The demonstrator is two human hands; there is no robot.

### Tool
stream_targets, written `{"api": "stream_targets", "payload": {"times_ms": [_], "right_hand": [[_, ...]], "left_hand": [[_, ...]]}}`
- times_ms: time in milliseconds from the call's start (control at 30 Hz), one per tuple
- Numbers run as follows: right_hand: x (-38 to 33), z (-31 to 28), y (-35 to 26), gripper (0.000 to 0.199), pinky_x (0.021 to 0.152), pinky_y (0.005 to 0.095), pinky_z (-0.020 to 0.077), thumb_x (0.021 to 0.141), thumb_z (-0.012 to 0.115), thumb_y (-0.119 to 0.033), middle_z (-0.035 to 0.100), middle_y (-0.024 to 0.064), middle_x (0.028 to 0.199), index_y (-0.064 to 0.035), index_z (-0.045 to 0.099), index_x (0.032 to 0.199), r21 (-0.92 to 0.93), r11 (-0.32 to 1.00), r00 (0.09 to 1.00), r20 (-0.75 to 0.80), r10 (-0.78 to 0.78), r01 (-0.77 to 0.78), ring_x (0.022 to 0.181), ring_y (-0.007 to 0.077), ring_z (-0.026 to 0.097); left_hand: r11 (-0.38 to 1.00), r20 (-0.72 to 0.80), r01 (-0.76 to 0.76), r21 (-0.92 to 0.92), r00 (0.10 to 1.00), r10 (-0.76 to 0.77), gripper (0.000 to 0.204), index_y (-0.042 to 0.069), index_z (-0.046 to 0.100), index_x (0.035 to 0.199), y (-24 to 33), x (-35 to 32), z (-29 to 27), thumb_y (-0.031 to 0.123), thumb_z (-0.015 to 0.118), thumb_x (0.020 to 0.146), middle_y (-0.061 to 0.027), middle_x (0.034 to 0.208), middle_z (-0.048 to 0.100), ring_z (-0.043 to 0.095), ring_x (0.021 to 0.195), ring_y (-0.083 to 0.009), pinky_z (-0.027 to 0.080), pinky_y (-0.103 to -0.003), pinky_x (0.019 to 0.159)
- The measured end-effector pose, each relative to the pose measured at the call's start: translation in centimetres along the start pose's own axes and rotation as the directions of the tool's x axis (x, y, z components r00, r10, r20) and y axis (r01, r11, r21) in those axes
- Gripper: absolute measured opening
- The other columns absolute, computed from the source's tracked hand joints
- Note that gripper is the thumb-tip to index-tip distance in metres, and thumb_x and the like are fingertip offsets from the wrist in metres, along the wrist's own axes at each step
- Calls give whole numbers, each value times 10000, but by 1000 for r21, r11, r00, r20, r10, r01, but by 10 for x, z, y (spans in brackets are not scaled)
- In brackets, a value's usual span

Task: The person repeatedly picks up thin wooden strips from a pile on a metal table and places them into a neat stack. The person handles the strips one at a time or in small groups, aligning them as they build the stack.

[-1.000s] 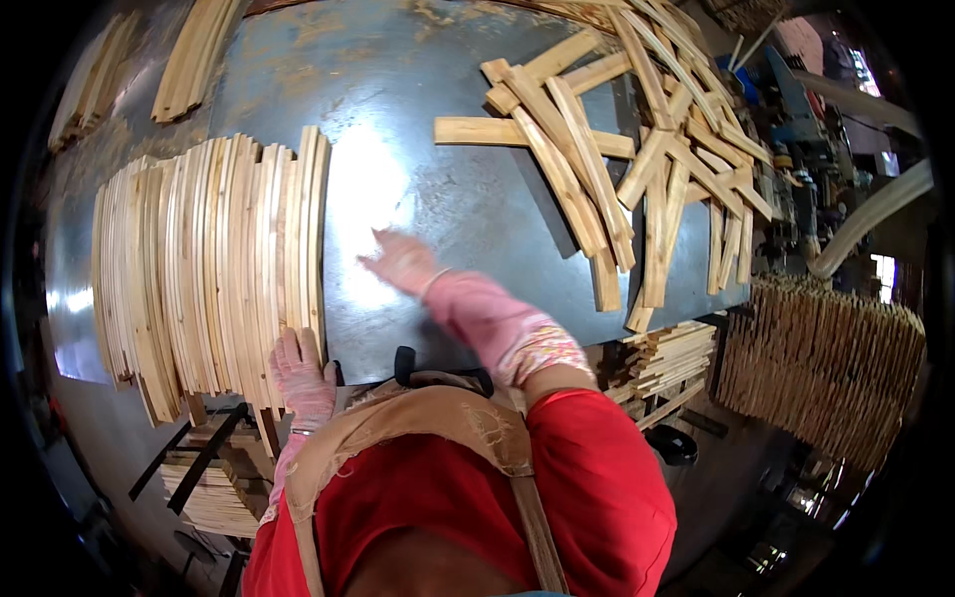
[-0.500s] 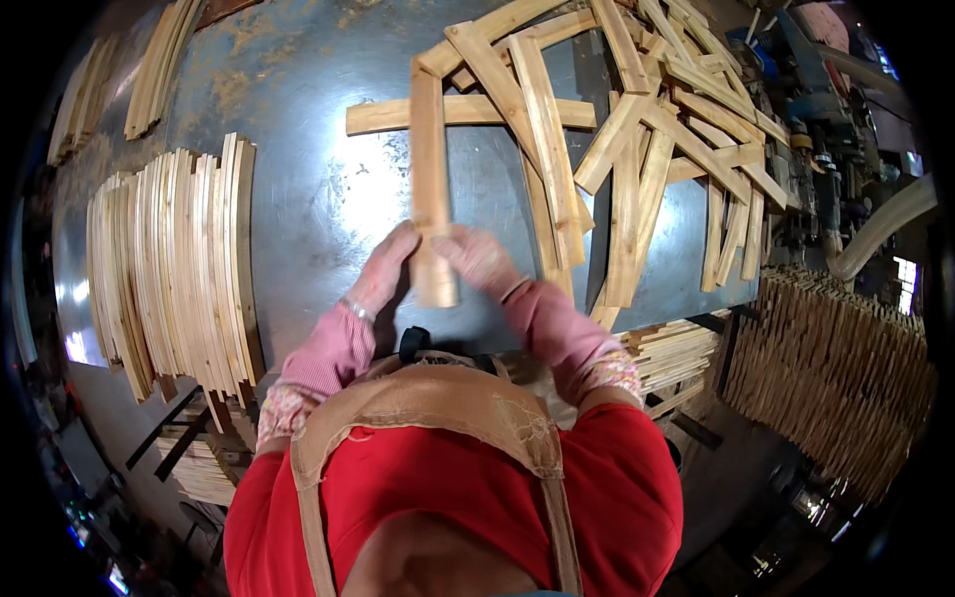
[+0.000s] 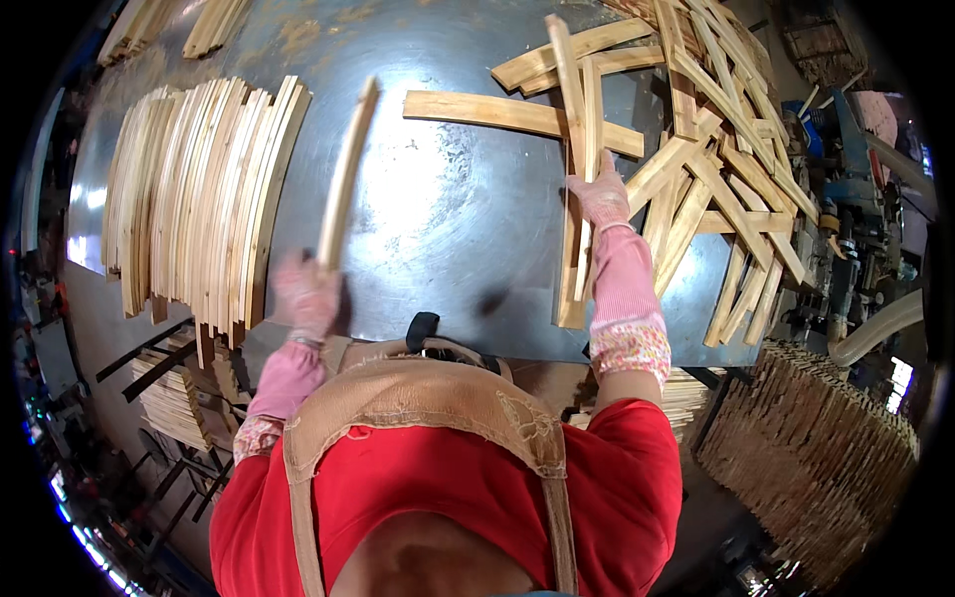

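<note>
My left hand point(image 3: 306, 296), smeared by motion, grips the near end of a narrow wooden slat point(image 3: 350, 174) held on edge over the metal table. To its left stands a row of slats point(image 3: 199, 199) packed side by side. My right hand point(image 3: 603, 195) is closed around another wooden slat point(image 3: 594, 109) at the left side of a loose pile; its fingers are partly hidden. Beside that one a second slat point(image 3: 560, 60) leans, and a slat point(image 3: 468, 109) lies crosswise beneath them.
The shiny metal tabletop point(image 3: 448, 259) spreads between my hands. A jumbled heap of slats point(image 3: 731, 189) covers its right side. Beyond it are machinery and a pale hose point(image 3: 880, 326). A large stack of wood point(image 3: 811, 458) stands at the lower right, and more slats point(image 3: 171, 398) sit below the left edge.
Both hands were on one slat in front of me. My left hand has carried it left and turned it on edge, while my right hand has let go and reached right to the pile.
</note>
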State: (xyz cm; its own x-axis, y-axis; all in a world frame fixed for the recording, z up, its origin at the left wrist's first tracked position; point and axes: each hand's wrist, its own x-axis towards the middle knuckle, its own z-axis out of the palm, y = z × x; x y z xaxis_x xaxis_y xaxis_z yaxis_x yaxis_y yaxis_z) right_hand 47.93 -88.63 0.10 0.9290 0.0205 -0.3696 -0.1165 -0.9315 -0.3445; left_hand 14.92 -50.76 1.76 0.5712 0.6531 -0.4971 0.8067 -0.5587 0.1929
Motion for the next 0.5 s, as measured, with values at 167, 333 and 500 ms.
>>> {"api": "stream_targets", "payload": {"times_ms": [167,333,500], "right_hand": [[-35,25,-20,899,1122,347,502,907,842,-227,686,137,1402,-64,388,1666,685,728,902,290,-321,38,1303,245,641],[-67,103,-123,818,1038,329,527,941,828,-274,678,122,1386,75,457,1580,867,477,790,391,-472,-144,1227,200,655],[-92,171,-202,616,1004,387,543,1036,706,-385,717,146,1284,82,596,1422,827,526,834,424,-354,-197,1128,228,681]], "left_hand": [[937,-608,-152,314,726,321,684,94,551,1549,-145,45,9,420,738,978,-259,1551,533,516,1422,-384,427,-525,1196],[820,104,-202,-536,948,301,913,-3,297,1684,19,35,10,512,625,1006,-220,1471,646,616,1341,-355,429,-423,1185],[466,301,101,-879,875,378,637,-86,627,1410,26,39,-7,351,748,963,-184,1247,752,706,1146,-248,523,-358,1041]]}}
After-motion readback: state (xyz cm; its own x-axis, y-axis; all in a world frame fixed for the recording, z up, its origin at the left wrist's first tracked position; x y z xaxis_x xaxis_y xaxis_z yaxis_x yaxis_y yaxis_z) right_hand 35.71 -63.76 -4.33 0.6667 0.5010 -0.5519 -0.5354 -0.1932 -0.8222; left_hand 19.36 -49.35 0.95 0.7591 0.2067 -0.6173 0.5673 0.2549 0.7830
